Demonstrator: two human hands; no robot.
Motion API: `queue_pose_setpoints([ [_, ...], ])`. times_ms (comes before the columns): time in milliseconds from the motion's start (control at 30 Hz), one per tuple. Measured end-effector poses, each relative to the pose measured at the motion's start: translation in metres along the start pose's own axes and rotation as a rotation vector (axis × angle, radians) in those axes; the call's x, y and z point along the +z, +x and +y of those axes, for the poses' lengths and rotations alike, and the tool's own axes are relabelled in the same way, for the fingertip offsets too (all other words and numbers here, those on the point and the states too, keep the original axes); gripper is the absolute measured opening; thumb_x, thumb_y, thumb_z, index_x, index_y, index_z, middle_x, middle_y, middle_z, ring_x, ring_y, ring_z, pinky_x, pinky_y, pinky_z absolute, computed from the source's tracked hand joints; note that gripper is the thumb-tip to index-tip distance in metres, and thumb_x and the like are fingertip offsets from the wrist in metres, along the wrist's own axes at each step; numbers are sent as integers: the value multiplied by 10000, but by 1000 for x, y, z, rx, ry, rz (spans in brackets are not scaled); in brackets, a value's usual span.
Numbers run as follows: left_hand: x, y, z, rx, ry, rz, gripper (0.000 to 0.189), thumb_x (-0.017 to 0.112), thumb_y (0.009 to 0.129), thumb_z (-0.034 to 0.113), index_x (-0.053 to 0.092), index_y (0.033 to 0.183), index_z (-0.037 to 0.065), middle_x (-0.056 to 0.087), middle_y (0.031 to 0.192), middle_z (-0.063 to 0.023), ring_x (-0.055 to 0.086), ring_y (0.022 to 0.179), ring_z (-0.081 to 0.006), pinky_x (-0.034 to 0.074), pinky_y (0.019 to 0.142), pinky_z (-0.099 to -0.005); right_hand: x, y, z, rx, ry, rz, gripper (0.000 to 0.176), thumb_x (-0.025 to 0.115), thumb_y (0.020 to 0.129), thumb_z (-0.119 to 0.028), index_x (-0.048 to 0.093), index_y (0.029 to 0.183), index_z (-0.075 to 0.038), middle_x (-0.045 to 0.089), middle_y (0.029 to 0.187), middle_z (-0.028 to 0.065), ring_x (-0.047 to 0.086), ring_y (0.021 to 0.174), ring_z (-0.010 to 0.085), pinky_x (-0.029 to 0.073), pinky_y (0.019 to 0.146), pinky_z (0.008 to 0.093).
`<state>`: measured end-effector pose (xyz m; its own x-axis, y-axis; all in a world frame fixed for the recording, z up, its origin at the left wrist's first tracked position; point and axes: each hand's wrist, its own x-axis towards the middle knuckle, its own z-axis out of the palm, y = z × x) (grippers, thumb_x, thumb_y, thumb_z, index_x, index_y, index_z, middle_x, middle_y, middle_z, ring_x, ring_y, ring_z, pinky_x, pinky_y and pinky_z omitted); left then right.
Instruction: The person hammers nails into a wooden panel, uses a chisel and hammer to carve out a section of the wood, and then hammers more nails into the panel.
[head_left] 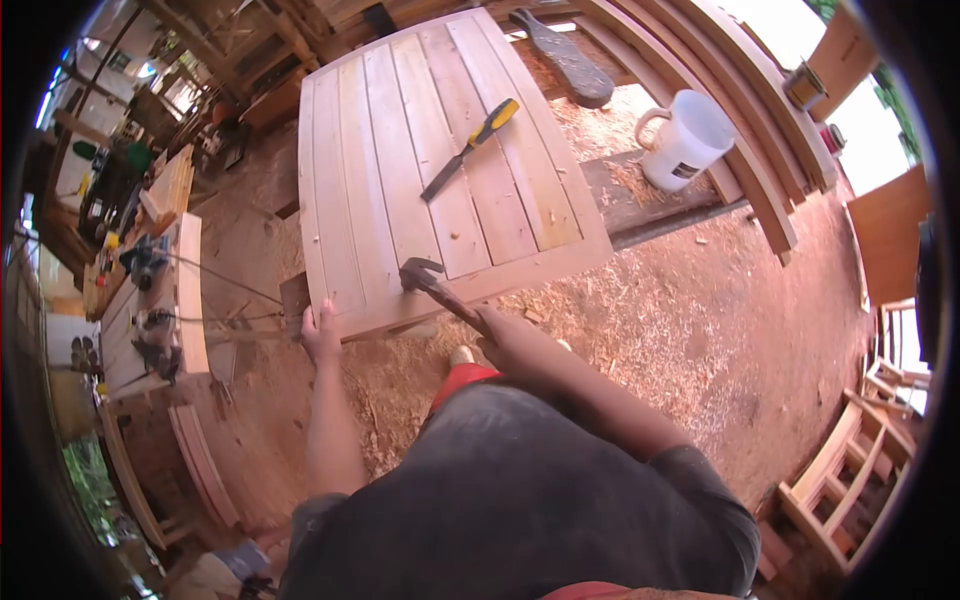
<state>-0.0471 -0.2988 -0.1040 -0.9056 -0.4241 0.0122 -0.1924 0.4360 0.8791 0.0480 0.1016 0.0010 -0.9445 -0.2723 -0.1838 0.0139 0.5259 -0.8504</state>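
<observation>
A pale wooden panel (405,150), made of parallel boards in a frame, lies flat in front of me. My right hand (510,338) is wrapped round the handle of a claw hammer (425,280), whose head is at the panel's near edge. At the panel's near left corner, my left hand (321,337) grips the edge, with fingertips pointing up and part of the hand hidden. A chisel (470,148) with a yellow and black handle rests slantwise across the boards, its blade toward me.
Right of the panel, a white mug (688,140) stands on a beam scattered with shavings. Beyond it are a dark paddle-shaped tool (568,65) and long timbers (700,75). A workbench with tools (150,262) stands left; wooden frames (845,475) lie at lower right.
</observation>
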Motion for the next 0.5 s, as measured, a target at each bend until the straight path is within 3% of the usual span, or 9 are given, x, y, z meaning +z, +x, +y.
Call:
queue_pose_setpoints([
  [167, -12, 19, -12, 1, 228, -78, 629, 624, 1016, 558, 695, 1249, -22, 764, 1128, -171, 705, 1010, -266, 536, 926, -401, -4, -2, 3, 116, 98, -89, 324, 656, 976, -182, 521, 1250, -75, 687, 972, 279, 665, 953, 506, 486, 817, 603],
  [300, -18, 48, -10, -124, 233, -226, 630, 612, 1019, 587, 747, 1073, -26, 746, 916, -115, 673, 857, -205, 537, 817, -381, 5, 3, 4, 155, -23, -61, 312, 683, 969, -191, 533, 1212, -63, 675, 938, 270, 661, 902, 496, 484, 771, 574],
  [367, -12, 52, 10, -179, -37, -243, 593, 630, 1044, 553, 743, 1077, -28, 696, 937, -14, 592, 857, -102, 507, 804, -306, 10, 1, -12, 160, -41, -15, 255, 693, 970, -204, 559, 1122, -50, 666, 864, 246, 659, 831, 475, 481, 731, 552],
  [500, 3, 120, -11, -148, 26, -378, 642, 714, 976, 582, 754, 1192, -22, 758, 1039, -43, 680, 933, -108, 545, 846, -292, 36, 8, -51, 122, -78, 53, 243, 718, 968, -222, 580, 1037, -35, 655, 787, 210, 656, 757, 452, 485, 686, 517],
])
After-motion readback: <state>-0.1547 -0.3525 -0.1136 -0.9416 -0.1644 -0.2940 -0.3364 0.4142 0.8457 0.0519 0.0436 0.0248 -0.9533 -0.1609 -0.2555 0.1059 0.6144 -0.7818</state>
